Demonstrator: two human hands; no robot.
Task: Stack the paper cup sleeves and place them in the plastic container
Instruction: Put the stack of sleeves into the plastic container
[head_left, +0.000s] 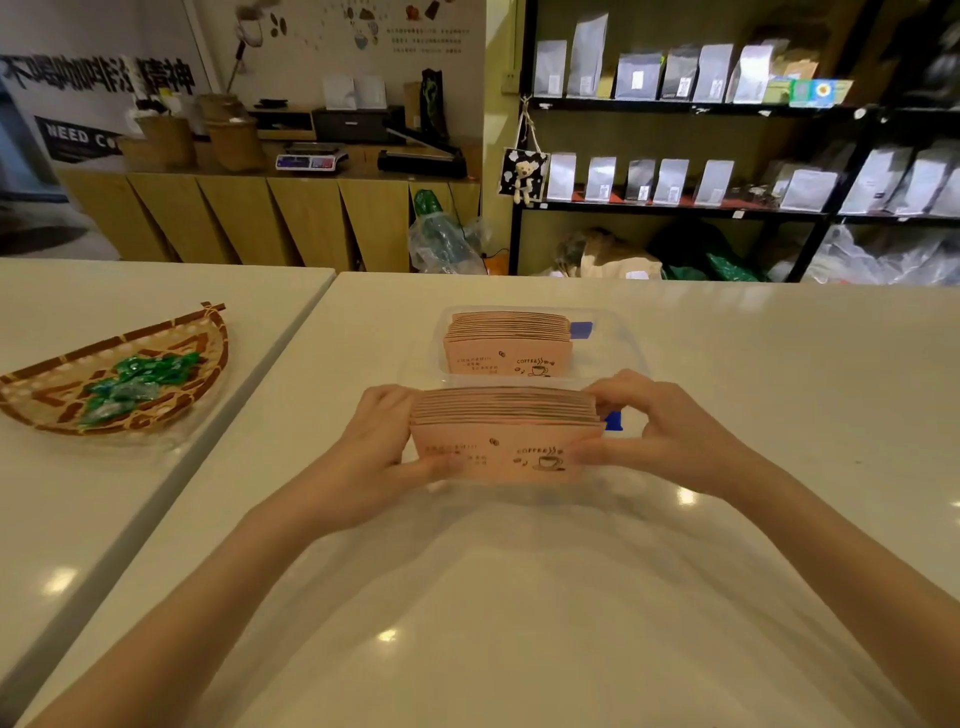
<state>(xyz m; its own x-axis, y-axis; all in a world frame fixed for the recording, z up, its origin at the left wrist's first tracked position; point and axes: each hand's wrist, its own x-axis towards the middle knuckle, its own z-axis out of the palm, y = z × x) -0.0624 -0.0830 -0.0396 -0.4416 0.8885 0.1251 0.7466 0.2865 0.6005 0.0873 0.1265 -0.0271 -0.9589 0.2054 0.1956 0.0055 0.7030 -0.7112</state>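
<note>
Left hand (387, 441) and right hand (641, 423) clamp a stack of pink sleeves (506, 434) end to end, upright at the near rim of the clear plastic container (631, 358); another batch (509, 338) already stands inside; risk: uneven squeeze fans the stack, loose sleeves slip onto the white counter (519, 597); near wall may snag bottom edges on entry.

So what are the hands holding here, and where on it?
A stack of pink cup sleeves, gripped at its two short ends: the left hand on the left end, the right hand on the right end.
</note>
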